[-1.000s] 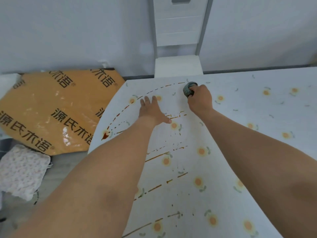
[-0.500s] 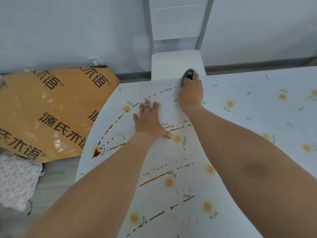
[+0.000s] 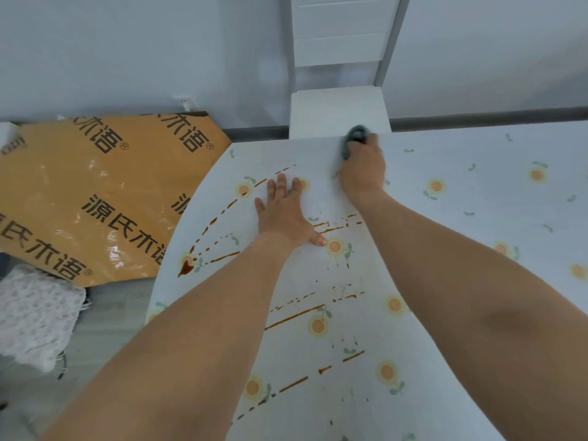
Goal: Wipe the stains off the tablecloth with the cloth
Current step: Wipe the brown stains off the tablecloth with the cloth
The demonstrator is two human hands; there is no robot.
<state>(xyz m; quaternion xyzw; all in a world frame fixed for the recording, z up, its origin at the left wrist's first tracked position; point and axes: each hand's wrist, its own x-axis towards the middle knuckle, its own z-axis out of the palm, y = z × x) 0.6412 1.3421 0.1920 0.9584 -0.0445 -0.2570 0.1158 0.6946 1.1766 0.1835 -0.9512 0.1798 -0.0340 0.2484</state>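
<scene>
A pale tablecloth point(image 3: 461, 224) printed with small orange flowers covers the table. Brown stains point(image 3: 294, 318) run across it in dashed streaks, with a dark blob point(image 3: 185, 268) near the left edge. My right hand point(image 3: 361, 168) is shut on a dark grey cloth point(image 3: 353, 140) and presses it onto the tablecloth at the far edge. My left hand point(image 3: 284, 214) lies flat on the tablecloth with fingers spread, to the left of the right hand, among the stains.
A white chair point(image 3: 339, 114) stands at the table's far edge, against a pale wall. On the floor to the left lies a large orange package point(image 3: 105, 192) with black lettering, and a white patterned cushion point(image 3: 31, 313) beside it.
My right hand has carried the cloth farther away, up to the table's far edge. The brown streak near that edge is shorter now. My left hand has stayed flat in place.
</scene>
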